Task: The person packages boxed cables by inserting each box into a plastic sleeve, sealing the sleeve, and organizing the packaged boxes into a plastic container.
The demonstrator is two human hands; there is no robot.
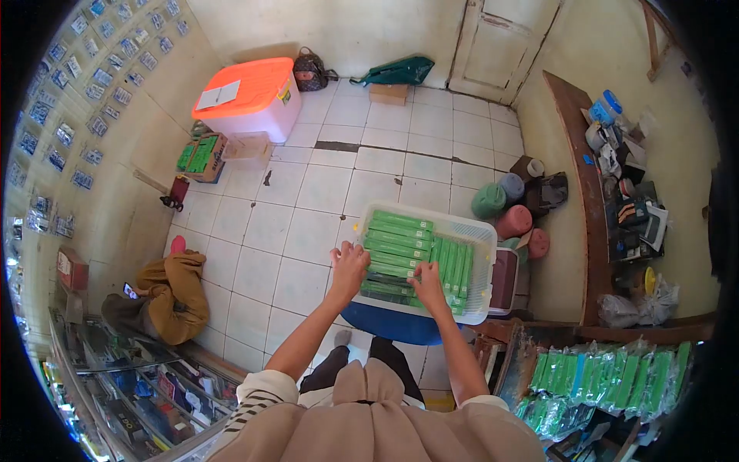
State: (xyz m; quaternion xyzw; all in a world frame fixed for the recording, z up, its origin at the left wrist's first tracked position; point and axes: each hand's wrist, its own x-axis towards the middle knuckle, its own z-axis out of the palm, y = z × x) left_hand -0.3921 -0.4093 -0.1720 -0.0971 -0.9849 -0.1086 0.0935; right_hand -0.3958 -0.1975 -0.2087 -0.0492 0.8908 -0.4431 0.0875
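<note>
A white plastic basket (479, 254) holds long green boxes (398, 235), stacked in a row on its left side. More green boxes (454, 266) stand on edge along its right side. My left hand (350, 268) is at the left end of one box in the near part of the stack, fingers curled. My right hand (429, 286) pinches the right end of what looks like the same green box. Dark strips show between the two hands. My fingers partly hide the box ends.
A blue round seat (396, 323) supports the basket. Left, a person (173, 300) sits on the floor with a phone, beside a glass display case (146, 385). Plastic-wrapped green packs (616, 377) lie at right. Rolls (514, 221) stand by the wall; an orange-lidded bin (248, 86) is farther back.
</note>
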